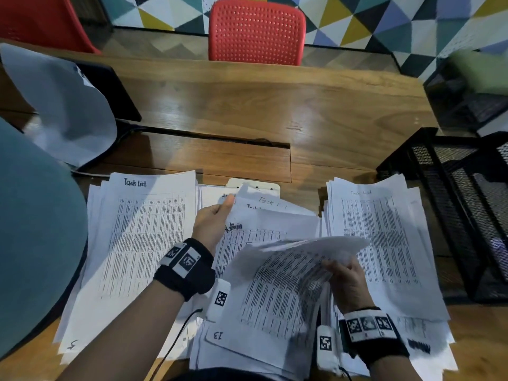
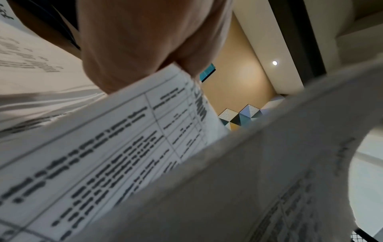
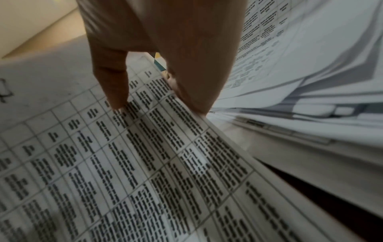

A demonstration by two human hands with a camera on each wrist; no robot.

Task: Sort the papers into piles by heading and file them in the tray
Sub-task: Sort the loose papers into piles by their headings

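Note:
Three spreads of printed papers lie on the wooden desk [image 1: 275, 105]. The left pile [image 1: 137, 237] and the right pile [image 1: 382, 237] both show a "Task List" heading. In the middle pile, a sheet headed "Admin" [image 1: 247, 237] is exposed. My left hand [image 1: 226, 204] pinches the top left corner of middle sheets; in the left wrist view it [image 2: 145, 54] grips a table sheet [image 2: 124, 147]. My right hand [image 1: 339, 268] holds up a curved sheaf of sheets [image 1: 288, 273] by its right edge, with fingers [image 3: 111, 85] on the printed sheet [image 3: 134, 163].
A black mesh tray [image 1: 456, 204] stands at the right desk edge. A clipboard clip [image 1: 254, 184] peeks out behind the middle pile. A grey cloth [image 1: 63, 111] lies at the back left, and a red chair [image 1: 257, 31] stands beyond the desk.

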